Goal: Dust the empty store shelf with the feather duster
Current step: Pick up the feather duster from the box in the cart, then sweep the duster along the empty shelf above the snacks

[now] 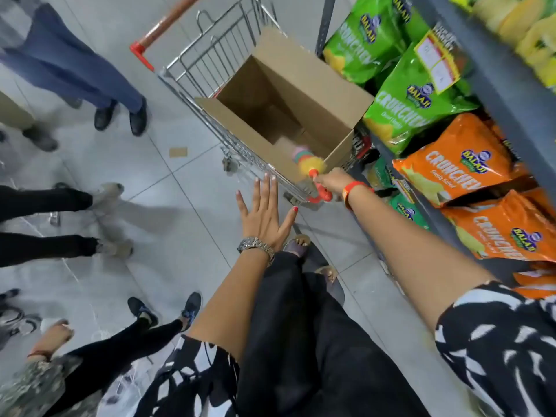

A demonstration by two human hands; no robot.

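Duster (305, 162) sits just right of centre frame, its long axis running from lower right up to upper left — fluffy yellow, green and pink head poking over the near corner of the box (304, 94), red handle end sticking out below the fist. The head is blurred, so whether it touches the cardboard I cannot tell. Right hand (331, 182) is wrapped tight around the handle, arm stretched straight out from the lower right, an orange band on the wrist. Left hand (264, 215) hangs beside it at centre — fingers spread flat, palm down, holding nothing, a metal watch (255, 246) on the wrist. One open brown box, sitting in one wire cart (207, 55) with a red-tipped handle. Along the right edge the shelf (511, 94) carries chip bags: two green ones (412, 97) plainly readable up top, three orange ones (460, 173) below, more partly hidden. Several onlookers' legs line the left side.
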